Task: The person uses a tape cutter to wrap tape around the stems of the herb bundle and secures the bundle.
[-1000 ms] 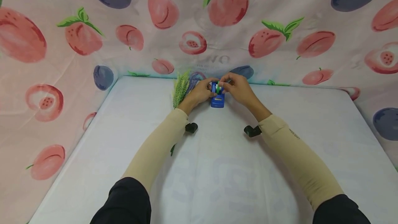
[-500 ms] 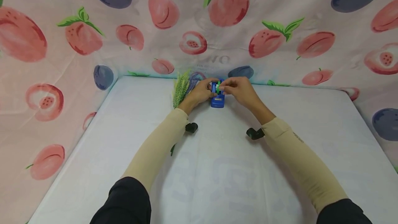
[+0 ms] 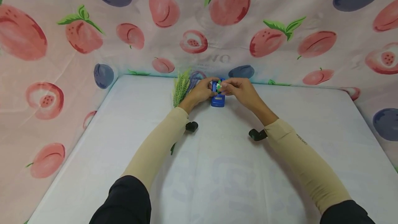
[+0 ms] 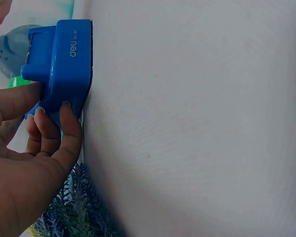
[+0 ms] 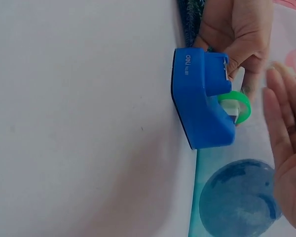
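A blue tape dispenser (image 3: 217, 100) marked "deli" stands near the table's far edge. Its green-rimmed tape roll (image 5: 242, 107) sits in the dispenser's hollow. My left hand (image 3: 200, 93) grips the dispenser from the left; in the left wrist view, thumb and fingers (image 4: 70, 129) are at its side. My right hand (image 3: 242, 91) is at the roll's right side, fingertips close over it in the head view. Seen from the right wrist, fingers (image 5: 278, 113) are fairly straight and a gap separates them from the roll. No held thing shows in that hand.
Left of the dispenser lies a bunch of artificial flowers, with green spikes (image 3: 181, 87) and blue-purple lavender (image 4: 79, 202), partly behind my left hand. A dark stem end (image 3: 172, 149) shows beside the left sleeve. A fruit-print cloth (image 3: 192, 16) rises behind the white table (image 3: 224, 168).
My right hand has lowered and shifted slightly right beside the roll, its forearm swinging outward. The left hand keeps its grip, and the dispenser stays in place.
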Tool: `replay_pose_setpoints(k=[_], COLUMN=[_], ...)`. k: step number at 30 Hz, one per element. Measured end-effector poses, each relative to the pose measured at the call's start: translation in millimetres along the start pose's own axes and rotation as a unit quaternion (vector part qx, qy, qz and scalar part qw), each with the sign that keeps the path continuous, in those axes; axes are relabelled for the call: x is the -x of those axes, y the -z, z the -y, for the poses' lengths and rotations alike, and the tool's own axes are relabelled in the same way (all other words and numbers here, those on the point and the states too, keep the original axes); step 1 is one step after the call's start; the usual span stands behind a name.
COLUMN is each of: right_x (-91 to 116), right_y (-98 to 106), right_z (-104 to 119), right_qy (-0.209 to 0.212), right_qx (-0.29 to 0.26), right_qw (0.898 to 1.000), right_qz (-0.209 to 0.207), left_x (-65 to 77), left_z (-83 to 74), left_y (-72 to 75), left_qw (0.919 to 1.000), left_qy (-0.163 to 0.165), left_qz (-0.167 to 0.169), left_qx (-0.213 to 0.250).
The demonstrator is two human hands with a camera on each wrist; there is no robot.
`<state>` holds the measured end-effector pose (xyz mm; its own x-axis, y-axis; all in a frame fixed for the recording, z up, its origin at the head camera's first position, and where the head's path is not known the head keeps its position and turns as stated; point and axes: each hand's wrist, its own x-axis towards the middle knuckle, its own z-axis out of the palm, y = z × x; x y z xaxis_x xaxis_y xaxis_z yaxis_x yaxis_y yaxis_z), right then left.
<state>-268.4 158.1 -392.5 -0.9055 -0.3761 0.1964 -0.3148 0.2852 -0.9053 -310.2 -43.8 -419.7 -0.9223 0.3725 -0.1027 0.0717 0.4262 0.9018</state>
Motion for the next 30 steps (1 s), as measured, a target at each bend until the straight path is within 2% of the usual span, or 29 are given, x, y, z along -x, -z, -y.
replay_pose_setpoints(k=[5, 18, 26, 30], right_x=[-1.9, 6.3, 10.9, 12.0], right_y=[0.6, -6.0, -7.4, -5.9], right_z=[0.7, 8.3, 9.8, 12.0], right_qy=[-0.004, -0.051, -0.144, -0.166], right_qx=[-0.011, 0.058, 0.017, -0.004], right_qw=[1.000, 0.997, 0.989, 0.986], right_qz=[0.002, -0.023, 0.010, 0.016], left_x=[-0.7, 3.2, 3.6, 3.9], left_z=[-1.8, -4.2, -3.7, -4.4], left_y=[1.0, 2.3, 0.8, 0.7], left_qw=[1.0000, 0.9999, 0.9997, 0.9996], left_qy=[0.001, 0.001, -0.005, -0.011], left_qz=[0.002, 0.000, 0.000, -0.003], left_qx=[-0.005, -0.015, -0.024, -0.026])
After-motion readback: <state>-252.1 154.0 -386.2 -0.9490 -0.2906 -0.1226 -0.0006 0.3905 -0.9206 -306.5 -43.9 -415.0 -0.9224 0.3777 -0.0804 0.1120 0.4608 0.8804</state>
